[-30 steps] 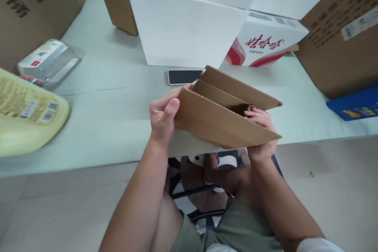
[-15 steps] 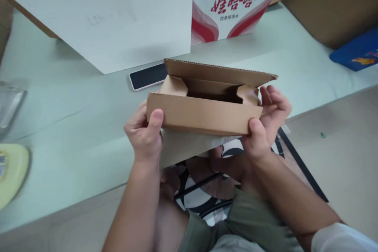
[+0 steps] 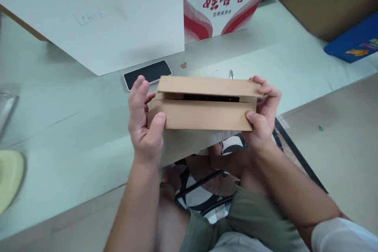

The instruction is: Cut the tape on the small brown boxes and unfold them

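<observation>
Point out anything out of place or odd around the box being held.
Two stray bits stand out: a small brown scrap on the table near the phone, and a tiny green piece on the floor. Both look like litter. The cardboard box shows no plain damage; a gap shows below its upper flap.

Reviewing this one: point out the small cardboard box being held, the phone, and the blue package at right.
Small cardboard box [image 3: 203, 115]: head view, middle of its near flap.
Phone [image 3: 150, 73]: head view, on its dark screen.
Blue package [image 3: 352, 41]: head view, on its visible side.
</observation>
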